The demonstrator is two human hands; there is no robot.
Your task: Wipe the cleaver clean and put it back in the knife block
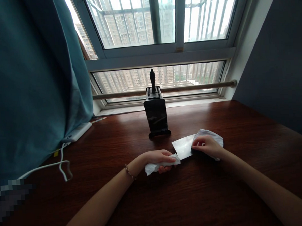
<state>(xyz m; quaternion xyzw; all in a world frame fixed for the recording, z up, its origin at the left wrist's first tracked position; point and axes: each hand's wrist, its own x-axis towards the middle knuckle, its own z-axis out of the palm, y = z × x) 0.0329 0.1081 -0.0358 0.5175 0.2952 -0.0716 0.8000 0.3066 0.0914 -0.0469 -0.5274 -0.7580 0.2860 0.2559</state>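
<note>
Our bare forearms (102, 203) lie nearest; our left fingers (165, 169) pinch crumpled white tissue (152, 167), right fingers (199, 141) curl, grip unclear, at the glossy white rectangular sheet (183, 148) between them. We seem partway: tissue bunched, sheet flat.

Bright window (160, 49), teal curtain (34, 72), wall (272, 69) perhaps grey

A glossy reddish-brown wooden table (201, 198) carries a black stand (156, 116), a white block (79, 132) and a white cable (60, 162).

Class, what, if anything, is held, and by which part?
Left hand: crumpled white tissue, gripped toward its right end. Right hand: at white sheet; hold unclear.
</note>
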